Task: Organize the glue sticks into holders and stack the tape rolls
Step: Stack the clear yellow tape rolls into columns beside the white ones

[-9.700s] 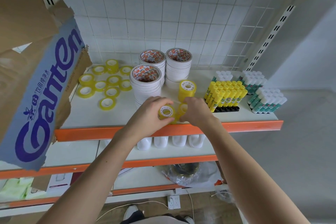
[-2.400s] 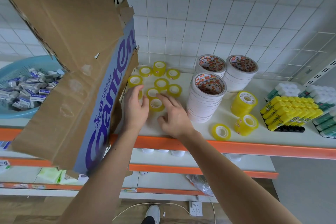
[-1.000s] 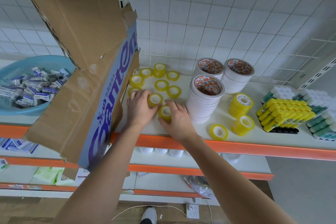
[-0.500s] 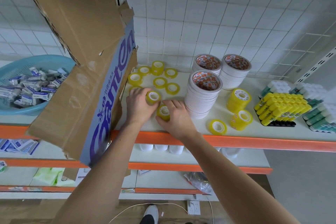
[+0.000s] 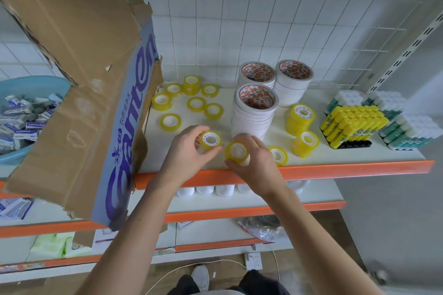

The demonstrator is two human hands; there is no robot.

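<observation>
My left hand (image 5: 185, 151) and right hand (image 5: 254, 158) each hold small roll near shelf (image 5: 335, 167) front; loose rolls (image 5: 195, 103) behind, big stacks (image 5: 254, 112) right, glue sticks (image 5: 352, 124) far right

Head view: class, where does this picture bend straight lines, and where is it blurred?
Head view: wide-angle bending curves the shelf's orange edge and wall tiles; motion blur softens the right hand and its yellow tape roll; even light, only faint shadows.

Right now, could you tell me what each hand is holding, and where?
Left hand grips a yellow tape roll by its rim; right hand grips another roll likewise.
</observation>
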